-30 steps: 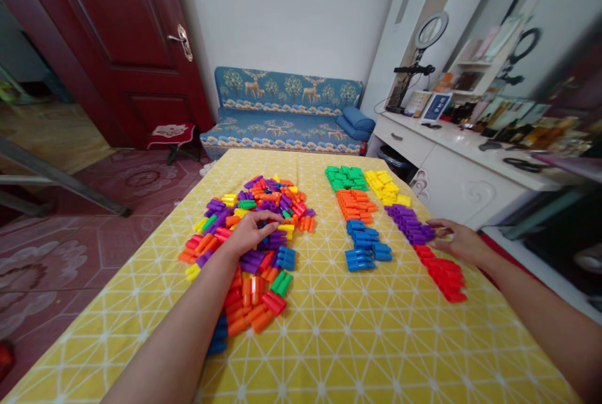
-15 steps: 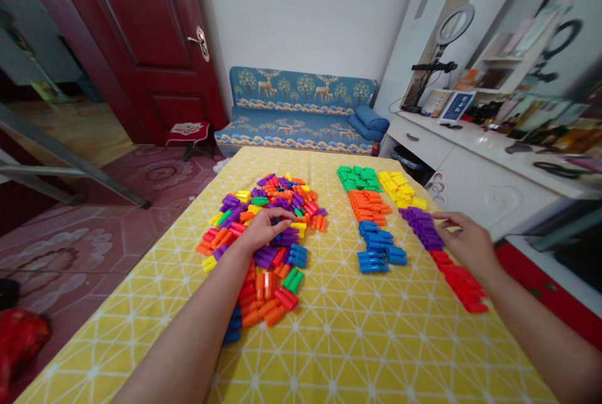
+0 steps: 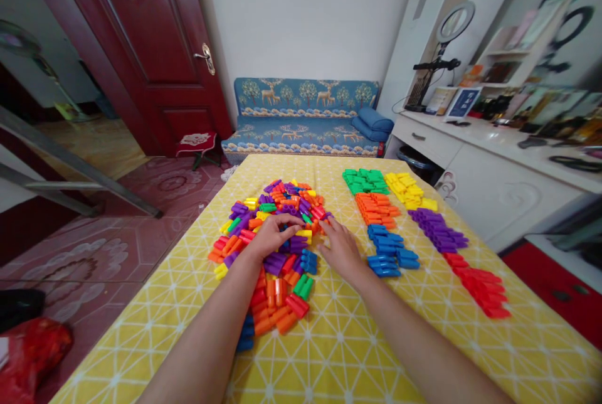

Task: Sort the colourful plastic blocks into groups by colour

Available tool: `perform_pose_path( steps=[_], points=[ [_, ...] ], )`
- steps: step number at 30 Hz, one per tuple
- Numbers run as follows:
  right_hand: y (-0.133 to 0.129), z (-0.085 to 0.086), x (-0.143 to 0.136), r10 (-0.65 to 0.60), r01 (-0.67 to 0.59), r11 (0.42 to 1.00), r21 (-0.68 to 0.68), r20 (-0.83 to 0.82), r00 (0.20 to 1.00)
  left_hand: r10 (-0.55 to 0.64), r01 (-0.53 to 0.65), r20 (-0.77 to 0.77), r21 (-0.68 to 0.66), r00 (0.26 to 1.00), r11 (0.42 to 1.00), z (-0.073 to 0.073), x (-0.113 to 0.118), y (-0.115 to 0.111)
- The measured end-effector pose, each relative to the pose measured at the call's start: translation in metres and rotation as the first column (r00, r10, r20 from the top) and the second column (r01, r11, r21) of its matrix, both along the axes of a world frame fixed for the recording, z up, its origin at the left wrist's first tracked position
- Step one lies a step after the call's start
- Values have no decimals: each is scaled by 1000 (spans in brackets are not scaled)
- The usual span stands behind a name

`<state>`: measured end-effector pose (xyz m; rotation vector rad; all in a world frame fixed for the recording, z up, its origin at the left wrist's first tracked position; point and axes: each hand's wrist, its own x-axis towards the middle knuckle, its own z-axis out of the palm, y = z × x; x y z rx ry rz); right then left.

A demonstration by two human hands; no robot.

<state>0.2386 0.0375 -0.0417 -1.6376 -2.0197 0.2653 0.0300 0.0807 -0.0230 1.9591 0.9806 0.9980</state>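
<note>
A mixed pile of small plastic bullet-shaped blocks (image 3: 277, 291) in several colours covers the left half of the table. My left hand (image 3: 273, 236) rests over its middle, fingers bent and thumb apart from the index finger, close to a yellow block (image 3: 305, 236). At the pile's right edge, my right hand (image 3: 342, 248) reaches in with its fingers spread, near orange and red blocks. Nothing shows in either hand. Farther right lie single-colour groups: green (image 3: 365, 181), yellow (image 3: 405, 189), orange (image 3: 376, 208), blue (image 3: 388, 247), purple (image 3: 438, 229) and red (image 3: 480, 283).
A yellow patterned cloth (image 3: 362, 329) covers the table. Behind it stands a blue sofa (image 3: 291, 131). To the right is a white dresser (image 3: 508, 172) with a ring light (image 3: 455, 22). A red door (image 3: 150, 34) and metal ladder legs (image 3: 108, 194) are at left.
My right hand has moved left from beside the purple group to the mixed pile, and its fingers have spread. The purple group reaches farther right. My left hand stays over the pile.
</note>
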Motion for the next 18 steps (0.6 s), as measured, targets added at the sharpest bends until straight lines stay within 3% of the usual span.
perform_pose_path(
  steps=[6, 12, 15, 18],
  points=[
    [-2, 0, 0, 3, 10, 996, 87, -147, 989, -59, 62, -34, 115, 998, 991, 3, 0, -1],
    [-10, 0, 7, 210, -174, 977, 126, -390, 896, -71, 71, -3, 134, 997, 988, 1, 0, 1],
    [-12, 4, 11, 147, -99, 985, 142, -382, 913, -70, 70, -3, 117, 998, 991, 1, -1, 2],
    [-15, 11, 14, -3, 24, 993, 116, -182, 983, -71, 70, 1, 107, 998, 992, 0, -1, 3]
  ],
)
